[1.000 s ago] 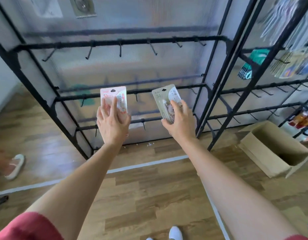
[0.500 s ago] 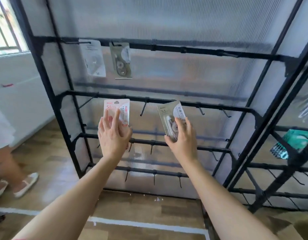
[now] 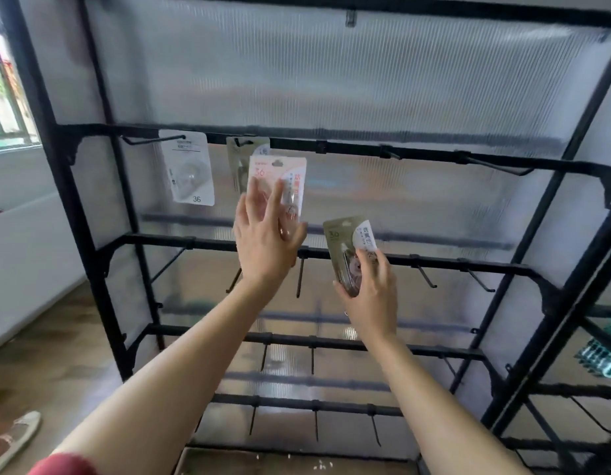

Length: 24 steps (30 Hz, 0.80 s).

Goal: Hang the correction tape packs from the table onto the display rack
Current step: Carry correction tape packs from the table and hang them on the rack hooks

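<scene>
My left hand (image 3: 264, 241) holds a pink correction tape pack (image 3: 280, 181) raised close to the upper hook bar of the black display rack (image 3: 365, 153). The pink pack overlaps an olive pack (image 3: 240, 156) that hangs on a hook behind it. A white pack (image 3: 189, 169) marked 36 hangs on the hook to the left. My right hand (image 3: 371, 296) grips another olive pack (image 3: 348, 248) lower down, in front of the second bar.
Empty hooks (image 3: 499, 168) run along the upper bar to the right, and more line the lower bars (image 3: 424, 277). A second rack (image 3: 602, 358) with teal goods stands at the right. A person's shoe (image 3: 14, 437) shows at the bottom left on the wooden floor.
The view has tilted up along the rack. My left hand has lifted the pink pack up to the bar with the hung packs. My right hand with the olive pack stays lower.
</scene>
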Available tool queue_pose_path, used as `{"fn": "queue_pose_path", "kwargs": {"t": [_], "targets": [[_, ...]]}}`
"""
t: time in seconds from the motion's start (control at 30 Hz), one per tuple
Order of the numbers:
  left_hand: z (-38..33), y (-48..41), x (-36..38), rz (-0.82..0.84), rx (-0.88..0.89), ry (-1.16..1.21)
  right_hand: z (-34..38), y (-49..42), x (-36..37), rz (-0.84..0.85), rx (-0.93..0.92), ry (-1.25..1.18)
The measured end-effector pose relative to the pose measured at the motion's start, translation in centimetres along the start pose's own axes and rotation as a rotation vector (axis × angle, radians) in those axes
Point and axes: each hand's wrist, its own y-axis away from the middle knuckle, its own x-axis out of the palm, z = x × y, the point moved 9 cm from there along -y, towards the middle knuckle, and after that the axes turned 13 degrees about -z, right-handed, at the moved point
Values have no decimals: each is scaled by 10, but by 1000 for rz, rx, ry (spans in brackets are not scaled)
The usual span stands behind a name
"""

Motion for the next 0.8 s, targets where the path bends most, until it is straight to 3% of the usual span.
{"fn": "queue_pose_path", "kwargs": {"t": [0.23,0.8], "targets": [[-41,-22,48,66,156,79,-20,-23,10,-44,80,79],[-32,-30,108,81,56,4,-47,-55,12,-71,63,80]]}}
